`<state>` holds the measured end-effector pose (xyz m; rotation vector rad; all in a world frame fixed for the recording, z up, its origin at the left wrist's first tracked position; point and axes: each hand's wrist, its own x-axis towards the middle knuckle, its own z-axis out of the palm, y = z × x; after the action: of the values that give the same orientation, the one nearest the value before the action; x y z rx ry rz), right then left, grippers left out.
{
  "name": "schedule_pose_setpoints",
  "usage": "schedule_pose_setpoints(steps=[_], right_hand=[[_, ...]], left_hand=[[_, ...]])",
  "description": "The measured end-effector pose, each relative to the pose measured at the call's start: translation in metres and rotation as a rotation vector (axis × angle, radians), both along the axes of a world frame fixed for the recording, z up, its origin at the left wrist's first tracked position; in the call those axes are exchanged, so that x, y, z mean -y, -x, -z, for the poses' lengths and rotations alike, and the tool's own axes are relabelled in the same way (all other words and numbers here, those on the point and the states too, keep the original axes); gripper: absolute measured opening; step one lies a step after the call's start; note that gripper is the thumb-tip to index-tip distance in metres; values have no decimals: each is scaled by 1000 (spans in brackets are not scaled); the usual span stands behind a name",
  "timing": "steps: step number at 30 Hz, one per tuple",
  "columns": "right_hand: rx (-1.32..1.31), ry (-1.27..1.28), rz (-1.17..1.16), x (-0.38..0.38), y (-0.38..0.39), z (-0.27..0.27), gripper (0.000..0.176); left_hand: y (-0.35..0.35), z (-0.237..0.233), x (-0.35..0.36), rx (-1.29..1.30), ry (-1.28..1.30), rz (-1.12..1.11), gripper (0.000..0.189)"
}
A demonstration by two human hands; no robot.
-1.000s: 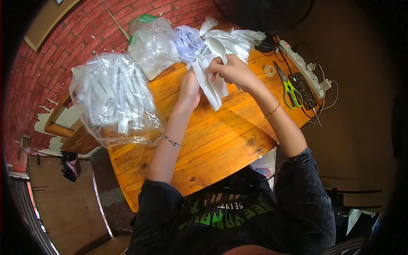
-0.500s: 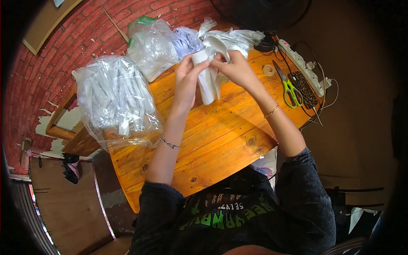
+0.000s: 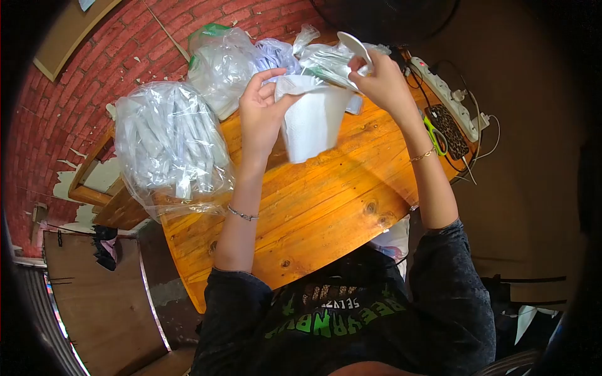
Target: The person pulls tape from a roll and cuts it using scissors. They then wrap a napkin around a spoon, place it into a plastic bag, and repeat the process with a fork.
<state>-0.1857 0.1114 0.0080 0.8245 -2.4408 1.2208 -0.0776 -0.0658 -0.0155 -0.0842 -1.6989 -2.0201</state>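
A white paper napkin (image 3: 311, 122) hangs partly unfolded from my left hand (image 3: 263, 106), pinched at its upper left edge. My right hand (image 3: 382, 81) is closed on a white plastic spoon (image 3: 355, 46), its bowl pointing up, to the right of the napkin's top. Behind both hands lie a clear plastic bag of white items (image 3: 329, 61) and a bag with pale violet contents (image 3: 276, 57). The wooden table (image 3: 313, 207) is under the napkin.
A large clear bag of wrapped white pieces (image 3: 172, 141) stands at the table's left, another clear bag (image 3: 226, 69) behind it. Green-handled scissors (image 3: 435, 135), a leopard-print case (image 3: 446, 128) and a white power strip (image 3: 448, 97) lie at the right edge.
My hands have moved apart. The napkin, earlier a narrow bundle with the spoon against it, is now spread wider, and the spoon has moved up and right with my right hand.
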Motion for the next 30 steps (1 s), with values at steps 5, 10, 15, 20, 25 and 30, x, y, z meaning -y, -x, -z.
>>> schedule_pose_setpoints(steps=[5, 10, 15, 20, 25, 30], right_hand=[[-74, 64, -349, 9, -28, -19, 25], [-182, 85, -561, 18, -42, -13, 23], [-279, 225, -555, 23, -31, 1, 15], [177, 161, -544, 18, -34, -8, 18], [208, 146, -504, 20, -31, -7, 24], [128, 219, -482, 22, -23, 2, 21]], left_hand=[[-11, -14, -5, 107, 144, 11, 41], [-7, -5, 2, 70, 130, 94, 38], [-8, -13, -4, 26, 245, 38, 41], [-13, -19, -9, -4, 436, 59, 44], [-11, -12, -6, 24, 429, 55, 40], [-7, -11, -8, 18, 141, 116, 29]])
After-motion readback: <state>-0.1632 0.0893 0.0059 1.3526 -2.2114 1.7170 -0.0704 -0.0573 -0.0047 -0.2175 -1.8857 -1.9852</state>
